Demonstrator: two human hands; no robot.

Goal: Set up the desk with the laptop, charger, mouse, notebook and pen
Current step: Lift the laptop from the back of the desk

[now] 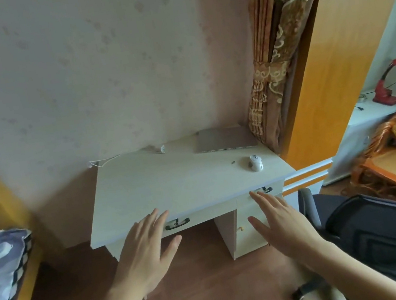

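My left grip (145,247) is spread wide, fingers straight and apart, holding nothing; it hovers palm down in front of the near edge of the counter (171,185), its fingertips overlapping that edge in the view, though I cannot tell whether they touch it. My right grip (280,222) is likewise apart and empty, fingers straight and tilted toward the left, its fingertips near the counter's right front corner. Both forearms reach forward from below, roughly parallel. Just beyond my left fingertips, under the counter edge, sits a dark drawer handle (177,223); a second dark handle (263,189) shows just past my right fingertips. Farther ahead of my right grip, on the counter, lies the white mouse (255,162), and beyond it, against the wall at the far right corner, the closed grey laptop (225,138) lies flat. Ahead of my left grip, along the far edge, the white charger (157,149) rests with its cable (104,161) trailing off to the far left corner. To the right of my right grip stands a dark office chair (389,235); to the left of my left grip is a bed (0,261) with patterned bedding.
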